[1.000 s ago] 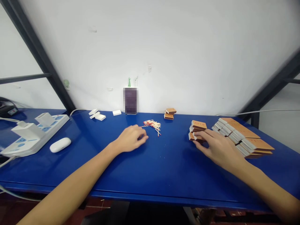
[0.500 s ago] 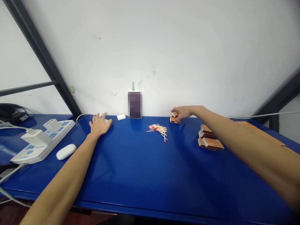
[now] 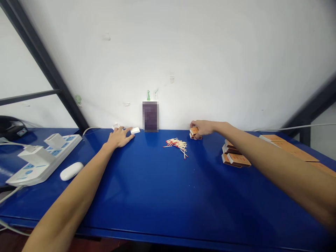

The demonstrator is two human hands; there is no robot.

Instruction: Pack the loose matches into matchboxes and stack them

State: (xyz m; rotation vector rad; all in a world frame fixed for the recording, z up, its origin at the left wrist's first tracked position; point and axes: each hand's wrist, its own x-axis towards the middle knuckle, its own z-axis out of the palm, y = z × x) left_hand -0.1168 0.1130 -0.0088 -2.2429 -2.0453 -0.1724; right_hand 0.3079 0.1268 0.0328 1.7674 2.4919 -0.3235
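Observation:
My left hand is at the back left of the blue table, fingers spread. Its thumb and index finger reach to the left end of a small white box, which looks like a matchbox tray; whether they touch it I cannot tell. Another white piece lies behind the fingers, partly hidden. At the back right, my right hand is closed on an orange matchbox, which sits on top of another matchbox. Between the hands lies a loose heap of red-tipped matches.
Stacked matchboxes stand beside my right forearm, with larger orange packs farther right. A dark blurred rectangle leans at the wall. Left are a white power strip with plugs, a white oval case and dark headphones.
My left hand has moved right, from the left white piece to the small white box. My right hand stays on the matchbox, which has shifted slightly. The view has turned a little.

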